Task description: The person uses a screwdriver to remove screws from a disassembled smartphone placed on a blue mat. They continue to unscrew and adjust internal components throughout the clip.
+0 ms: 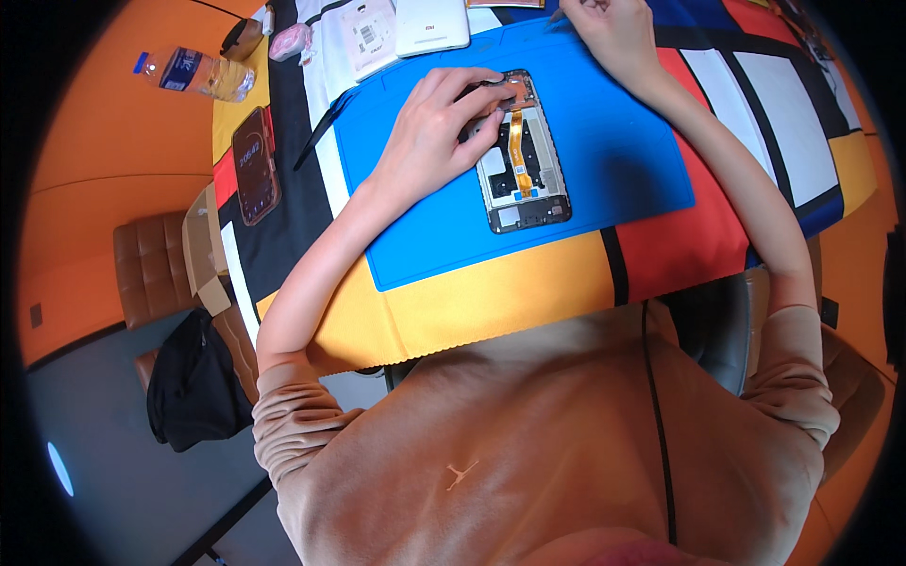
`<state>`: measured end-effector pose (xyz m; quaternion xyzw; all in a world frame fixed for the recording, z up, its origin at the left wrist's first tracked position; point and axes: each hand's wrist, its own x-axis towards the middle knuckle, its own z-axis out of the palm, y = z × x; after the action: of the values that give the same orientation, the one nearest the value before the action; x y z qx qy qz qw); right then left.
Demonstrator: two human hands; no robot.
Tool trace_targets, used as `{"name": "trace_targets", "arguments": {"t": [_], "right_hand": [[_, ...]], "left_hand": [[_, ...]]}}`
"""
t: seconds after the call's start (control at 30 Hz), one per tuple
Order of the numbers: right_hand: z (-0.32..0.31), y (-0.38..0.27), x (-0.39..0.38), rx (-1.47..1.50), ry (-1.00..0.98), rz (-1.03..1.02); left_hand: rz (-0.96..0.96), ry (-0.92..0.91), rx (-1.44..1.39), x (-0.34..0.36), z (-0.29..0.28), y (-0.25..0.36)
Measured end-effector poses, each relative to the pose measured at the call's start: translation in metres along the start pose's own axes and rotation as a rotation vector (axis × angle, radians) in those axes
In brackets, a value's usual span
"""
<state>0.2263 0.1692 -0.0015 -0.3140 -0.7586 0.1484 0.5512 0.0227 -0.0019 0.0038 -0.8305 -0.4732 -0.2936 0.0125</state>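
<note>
An opened smartphone [528, 211] lies on a blue mat [411, 254], with a gold flex cable [519, 156] running down its exposed inside. My left hand [439, 127] rests over the phone's upper left, its bent fingers apart and touching the top part; what lies under the fingertips is partly hidden. At the mat's far edge, my right hand [612, 42] is closed round a thin grey tool [555, 21], cut off by the picture's top.
A colour-blocked cloth [472, 283] covers the table. Phone [256, 168], black strip-like item [321, 127], bottle [193, 75], pink item [291, 42] and white boxes [429, 21] lie around the mat. Brown chairs [149, 269] and a black bag [193, 377] are at left.
</note>
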Motion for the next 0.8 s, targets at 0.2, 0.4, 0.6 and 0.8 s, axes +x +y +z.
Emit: {"name": "trace_targets", "arguments": {"t": [0.2,0.4,0.6,0.8], "right_hand": [[-0.0001,-0.002,-0.0022,-0.041,-0.022,0.021],[0.0001,-0.0029,-0.0028,-0.093,-0.035,-0.005],[0.0012,-0.0008,-0.0033,-0.004,0.057,-0.032],[-0.0025,0.0023,-0.0076,0.304,-0.037,0.094]], "left_hand": [[-0.001,0.006,0.001,-0.0002,0.0,0.0009],[0.008,0.015,-0.008,-0.0002,0.0003,0.0],[0.004,0.012,-0.016,-0.0002,0.0004,-0.0002],[-0.089,0.001,-0.11,-0.0021,-0.0028,-0.0046]]}}
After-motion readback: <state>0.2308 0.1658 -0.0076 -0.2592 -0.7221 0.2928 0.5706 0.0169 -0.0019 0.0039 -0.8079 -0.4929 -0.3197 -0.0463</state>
